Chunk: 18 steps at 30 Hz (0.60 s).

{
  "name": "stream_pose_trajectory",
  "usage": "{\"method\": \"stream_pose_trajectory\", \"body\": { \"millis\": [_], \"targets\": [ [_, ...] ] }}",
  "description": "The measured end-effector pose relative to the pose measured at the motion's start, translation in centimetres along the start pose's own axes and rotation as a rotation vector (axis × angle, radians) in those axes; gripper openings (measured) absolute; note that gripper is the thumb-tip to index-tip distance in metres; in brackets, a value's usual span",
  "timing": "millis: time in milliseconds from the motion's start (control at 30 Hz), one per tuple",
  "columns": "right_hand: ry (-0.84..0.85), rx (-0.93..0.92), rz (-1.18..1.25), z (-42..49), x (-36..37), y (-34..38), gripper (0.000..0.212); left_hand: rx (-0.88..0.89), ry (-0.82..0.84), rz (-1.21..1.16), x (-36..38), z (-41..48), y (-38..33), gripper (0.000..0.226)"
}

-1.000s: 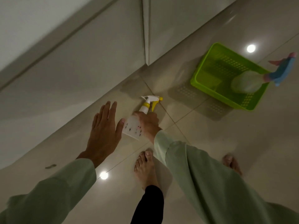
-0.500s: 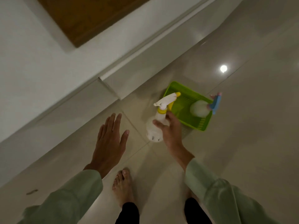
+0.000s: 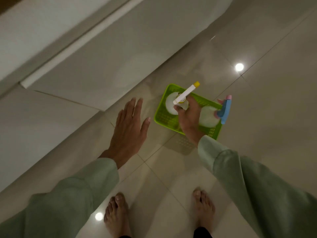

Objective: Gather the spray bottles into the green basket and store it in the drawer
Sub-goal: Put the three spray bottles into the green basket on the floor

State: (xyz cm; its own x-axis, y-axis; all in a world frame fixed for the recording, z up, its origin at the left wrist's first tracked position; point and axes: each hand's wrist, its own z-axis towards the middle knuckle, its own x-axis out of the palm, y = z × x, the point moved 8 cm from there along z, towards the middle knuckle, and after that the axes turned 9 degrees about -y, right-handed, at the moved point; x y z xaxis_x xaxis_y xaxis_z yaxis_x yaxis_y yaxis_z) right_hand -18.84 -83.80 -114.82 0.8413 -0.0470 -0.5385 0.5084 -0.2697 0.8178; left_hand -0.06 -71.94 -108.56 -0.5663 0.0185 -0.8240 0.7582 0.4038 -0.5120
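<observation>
Two bare hands reach over a tiled floor (image 3: 257,134). One, the right hand (image 3: 188,117), grips the neck of a yellow-nozzled spray bottle (image 3: 172,104), held inside the green basket (image 3: 160,117). One blue-headed spray bottle (image 3: 210,116) lies in that basket, head over the rim. Beside it, the left hand (image 3: 129,129) hovers open, fingers spread, holding nothing.

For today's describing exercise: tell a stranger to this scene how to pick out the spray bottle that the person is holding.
Find the bright green perforated plastic basket on the glossy tiled floor. Two white spray bottles are over it; the yellow-nozzled white spray bottle is at its left end, in the grip of the right hand. Its neighbour, the blue-triggered white spray bottle, has a pink tip and no hand on it.
</observation>
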Motion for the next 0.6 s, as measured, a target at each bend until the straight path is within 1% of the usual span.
{"method": "stream_pose_trajectory", "body": {
  "millis": [167, 300, 367, 467, 500, 600],
  "targets": [
    [0.012, -0.064, -0.010, 0.9, 0.7, -1.1, 0.044, -0.012, 0.018, 0.013, 1.8, 0.2, 1.0, 0.063],
    [0.070, -0.035, -0.015, 1.2, 0.4, -1.1, 0.049, -0.025, 0.026, 0.012, 1.6, -0.5, 1.1, 0.063],
    [0.089, -0.031, -0.020, 0.9, -0.2, -0.9, 0.054, -0.027, 0.025, 0.012, 1.0, -1.1, 0.8, 0.063],
    [0.078, 0.039, -0.051, 0.2, -1.9, -0.6, 0.074, -0.036, 0.010, 0.011, -0.6, -1.7, 0.4, 0.063],
    [0.066, 0.076, -0.048, -0.5, -2.5, -0.5, 0.078, -0.041, 0.005, 0.011, -1.2, -1.9, 0.3, 0.063],
    [0.083, 0.128, 0.006, -3.8, -4.2, 1.3, 0.077, -0.063, -0.029, 0.009, -4.2, -3.1, -0.6, 0.063]
  ]
}}
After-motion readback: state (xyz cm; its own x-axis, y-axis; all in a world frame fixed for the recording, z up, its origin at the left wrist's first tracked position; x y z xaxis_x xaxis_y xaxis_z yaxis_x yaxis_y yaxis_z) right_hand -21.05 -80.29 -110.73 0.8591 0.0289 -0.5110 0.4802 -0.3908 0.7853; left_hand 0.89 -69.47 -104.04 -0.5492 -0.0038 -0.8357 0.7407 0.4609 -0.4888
